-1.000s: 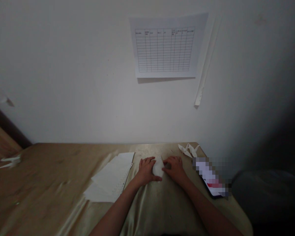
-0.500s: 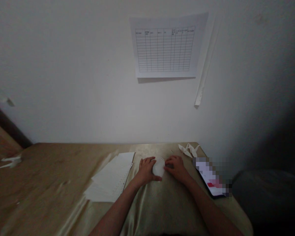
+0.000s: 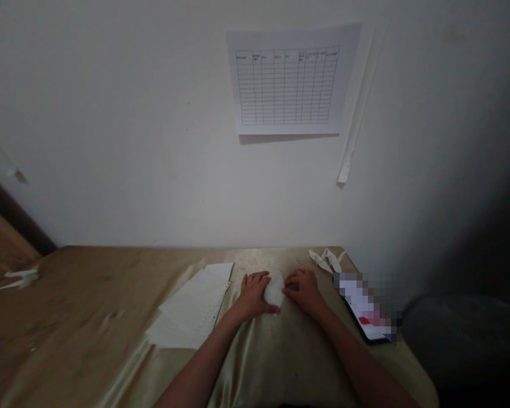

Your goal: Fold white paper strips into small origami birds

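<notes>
A small piece of folded white paper lies on the cloth-covered table between my two hands. My left hand holds its left side, with the thumb curved round the lower edge and the fingers bent at the upper left. At its right edge, my right hand pinches the paper between thumb and forefinger, the other fingers curled. Parts of the paper's edges are hidden by the fingers. Left of my left forearm lies a fanned stack of white sheets with punched holes along one side.
A phone with a lit, partly blurred screen rests at the table's right edge. Behind it is a crumpled white strip. A printed table sheet hangs on the wall. More white scraps lie at the far left.
My right fingertips have shifted very slightly left on the paper's edge. My left hand and the other things on the table look the same.
</notes>
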The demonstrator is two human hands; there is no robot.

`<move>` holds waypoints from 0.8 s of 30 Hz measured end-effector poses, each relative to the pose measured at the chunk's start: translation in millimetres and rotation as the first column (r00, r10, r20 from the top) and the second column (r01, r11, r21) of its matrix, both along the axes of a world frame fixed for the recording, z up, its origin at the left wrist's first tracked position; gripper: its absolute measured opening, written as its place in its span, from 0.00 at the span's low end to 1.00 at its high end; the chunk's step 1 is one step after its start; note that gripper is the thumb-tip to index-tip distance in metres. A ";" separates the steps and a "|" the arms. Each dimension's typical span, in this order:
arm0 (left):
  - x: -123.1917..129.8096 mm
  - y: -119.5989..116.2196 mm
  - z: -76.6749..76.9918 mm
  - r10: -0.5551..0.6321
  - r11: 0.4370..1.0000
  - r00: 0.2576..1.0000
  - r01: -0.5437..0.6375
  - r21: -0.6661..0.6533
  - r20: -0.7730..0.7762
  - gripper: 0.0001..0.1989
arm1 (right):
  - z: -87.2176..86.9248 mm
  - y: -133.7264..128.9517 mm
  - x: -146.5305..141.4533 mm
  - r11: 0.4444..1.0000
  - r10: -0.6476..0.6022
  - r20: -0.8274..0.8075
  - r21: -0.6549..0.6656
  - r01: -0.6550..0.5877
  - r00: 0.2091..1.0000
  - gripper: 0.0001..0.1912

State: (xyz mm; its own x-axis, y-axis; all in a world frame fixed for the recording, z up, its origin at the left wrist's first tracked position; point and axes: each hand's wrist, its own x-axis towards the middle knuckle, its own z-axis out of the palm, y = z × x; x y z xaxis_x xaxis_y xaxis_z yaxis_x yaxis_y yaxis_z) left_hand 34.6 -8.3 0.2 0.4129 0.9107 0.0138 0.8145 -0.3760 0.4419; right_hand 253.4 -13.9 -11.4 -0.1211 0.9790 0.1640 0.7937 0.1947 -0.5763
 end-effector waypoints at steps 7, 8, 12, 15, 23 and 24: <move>0.8 -1.0 0.5 0.003 1.000 1.000 -0.003 -0.009 -0.001 0.51 | 1.5 -2.4 -5.1 0.999 -0.048 -0.031 0.001 0.048 0.998 0.03; 0.9 -0.9 0.0 0.004 1.000 1.000 -0.004 -0.007 0.002 0.51 | 1.4 -2.4 -5.7 0.999 -0.053 -0.029 0.003 0.053 0.998 0.03; 0.5 0.7 -2.4 0.007 1.000 1.000 -0.007 -0.003 0.007 0.51 | -1.1 -0.2 -5.5 0.998 -0.056 -0.039 0.014 0.057 0.998 0.03; -0.5 2.3 -4.3 -0.001 1.000 1.000 0.001 -0.007 0.007 0.52 | -4.9 3.3 -2.1 0.998 -0.058 -0.081 0.016 0.059 0.995 0.03; -0.1 2.8 -7.9 0.000 1.000 1.000 0.000 0.005 0.017 0.53 | -16.2 10.0 5.3 0.996 -0.018 -0.155 0.083 0.031 0.988 0.05; 0.2 2.5 -8.2 0.001 1.000 1.000 -0.001 0.007 0.015 0.53 | -17.6 10.2 5.1 0.995 -0.024 -0.152 0.095 0.038 0.988 0.05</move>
State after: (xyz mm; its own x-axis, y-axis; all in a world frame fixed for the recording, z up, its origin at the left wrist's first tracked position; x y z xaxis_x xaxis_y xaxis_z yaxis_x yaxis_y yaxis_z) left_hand 34.7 -5.8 -8.0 0.4116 0.9110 0.0263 0.8080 -0.3781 0.4519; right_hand 258.5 -3.7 -29.0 -0.0577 0.9604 0.2727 0.7062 0.2324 -0.6688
